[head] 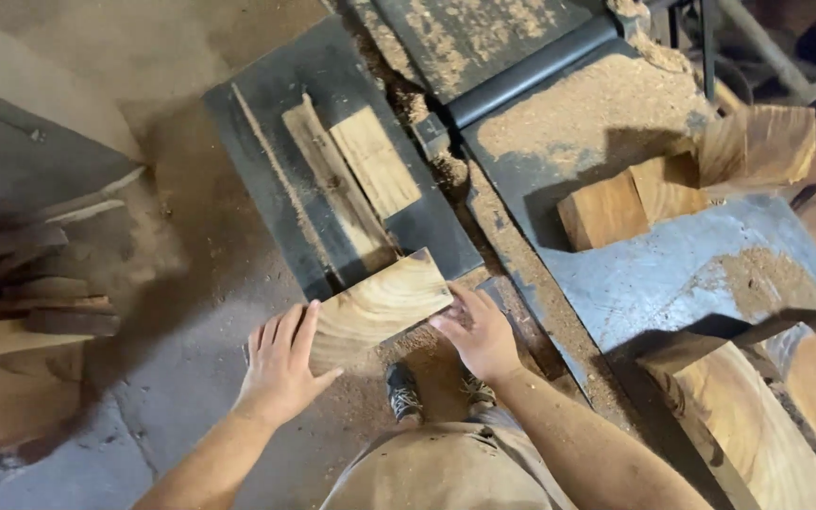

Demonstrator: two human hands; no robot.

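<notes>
Your left hand (280,364) lies flat, fingers spread, against the 9 o'clock edge of the wood block (380,307); your right hand (479,331) presses open fingers on its 3 o'clock corner. The block rests at the 6 o'clock end of the dark sliding surface (266,170), touching two thinner boards (351,179). Keep both palms pressing evenly, the block square, fingers clear of the sawdust-filled slot (484,203).
</notes>
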